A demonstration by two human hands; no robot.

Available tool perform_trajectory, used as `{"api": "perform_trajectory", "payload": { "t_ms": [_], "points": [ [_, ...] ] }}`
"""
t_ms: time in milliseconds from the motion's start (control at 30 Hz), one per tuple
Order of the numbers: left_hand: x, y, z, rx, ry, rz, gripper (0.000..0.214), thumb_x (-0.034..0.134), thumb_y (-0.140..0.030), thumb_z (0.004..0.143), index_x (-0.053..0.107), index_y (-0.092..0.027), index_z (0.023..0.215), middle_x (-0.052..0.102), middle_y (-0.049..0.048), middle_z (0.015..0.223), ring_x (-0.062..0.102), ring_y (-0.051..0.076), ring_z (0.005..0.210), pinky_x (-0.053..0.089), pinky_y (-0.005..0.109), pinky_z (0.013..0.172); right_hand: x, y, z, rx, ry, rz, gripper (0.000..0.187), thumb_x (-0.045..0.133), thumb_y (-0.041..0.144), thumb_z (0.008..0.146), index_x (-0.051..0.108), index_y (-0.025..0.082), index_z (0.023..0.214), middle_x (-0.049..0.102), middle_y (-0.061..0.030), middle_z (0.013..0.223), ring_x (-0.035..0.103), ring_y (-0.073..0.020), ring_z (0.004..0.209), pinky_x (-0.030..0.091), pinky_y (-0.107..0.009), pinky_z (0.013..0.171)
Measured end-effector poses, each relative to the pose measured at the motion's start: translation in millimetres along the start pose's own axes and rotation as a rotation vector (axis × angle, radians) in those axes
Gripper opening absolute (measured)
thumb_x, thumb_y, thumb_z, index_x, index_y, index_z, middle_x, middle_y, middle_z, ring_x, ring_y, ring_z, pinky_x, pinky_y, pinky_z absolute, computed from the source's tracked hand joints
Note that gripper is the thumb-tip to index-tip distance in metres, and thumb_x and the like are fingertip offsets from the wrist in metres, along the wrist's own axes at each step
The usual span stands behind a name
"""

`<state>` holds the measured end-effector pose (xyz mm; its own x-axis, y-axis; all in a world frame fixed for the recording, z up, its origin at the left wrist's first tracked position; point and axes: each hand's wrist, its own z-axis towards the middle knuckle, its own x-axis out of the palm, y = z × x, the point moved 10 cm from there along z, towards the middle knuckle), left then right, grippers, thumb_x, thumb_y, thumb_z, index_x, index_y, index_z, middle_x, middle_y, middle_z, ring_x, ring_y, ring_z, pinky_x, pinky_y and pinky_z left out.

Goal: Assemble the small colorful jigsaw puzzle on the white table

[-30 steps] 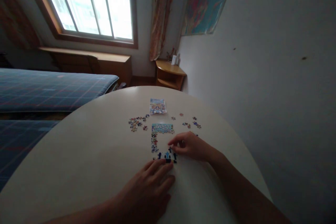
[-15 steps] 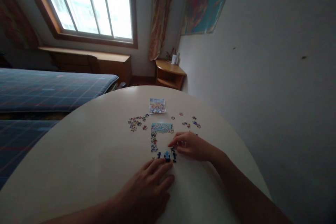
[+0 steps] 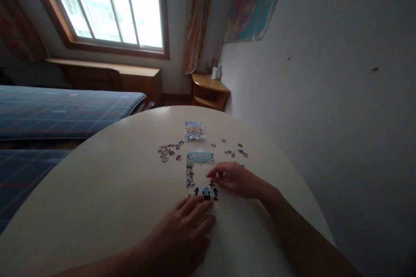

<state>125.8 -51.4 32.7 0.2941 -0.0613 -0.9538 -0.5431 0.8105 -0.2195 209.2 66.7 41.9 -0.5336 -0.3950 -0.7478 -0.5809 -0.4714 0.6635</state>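
Left hand (image 3: 182, 238): flat on table (image 3: 113, 190), fingers (image 3: 199, 208) loosely spread, tips touching near edge of partly built puzzle (image 3: 200, 158).
Right hand (image 3: 235, 179): fingers drawn narrow at puzzle's right side; whether a piece is held cannot be told.
Loose pieces (image 3: 167, 152): left of puzzle.

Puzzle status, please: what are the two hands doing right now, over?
Left hand flat on table, fingertips at near edge of puzzle. Right hand curled at its open right side; piece in fingers unclear. Loose pieces lie beyond, apart.
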Motion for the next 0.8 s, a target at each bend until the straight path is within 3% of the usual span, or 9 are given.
{"api": "perform_trajectory", "payload": {
  "t_ms": [433, 800],
  "points": [
    [3.2, 0, 0, 0.001, 0.038, 0.007, 0.03, 0.053, -0.025, 0.095, 0.058, -0.017, 0.124, 0.053, 0.0103, 0.145, 0.047, 0.033, 0.134, 0.045, 0.051, 0.108, 2, -1, 4, 0.029, -0.078, 0.084, 0.019, 0.063, 0.022, 0.087, 0.072, 0.017, 0.103, 0.07, -0.0032, 0.082, 0.062, -0.0132, 0.072, 0.047, -0.025, 0.068],
    [0.3, -5, 4, 0.032, 0.064, -0.041, 0.028, 0.053, -0.019, 0.093, 0.06, -0.013, 0.119, 0.055, 0.0123, 0.141, 0.047, 0.029, 0.133, 0.041, 0.045, 0.112, 16, 13, 8, -0.057, -0.074, 0.127, 0.023, 0.059, 0.014, 0.084, 0.069, 0.015, 0.105, 0.068, -0.0035, 0.085, 0.063, -0.0139, 0.078, 0.049, -0.026, 0.075]
  ]
}}
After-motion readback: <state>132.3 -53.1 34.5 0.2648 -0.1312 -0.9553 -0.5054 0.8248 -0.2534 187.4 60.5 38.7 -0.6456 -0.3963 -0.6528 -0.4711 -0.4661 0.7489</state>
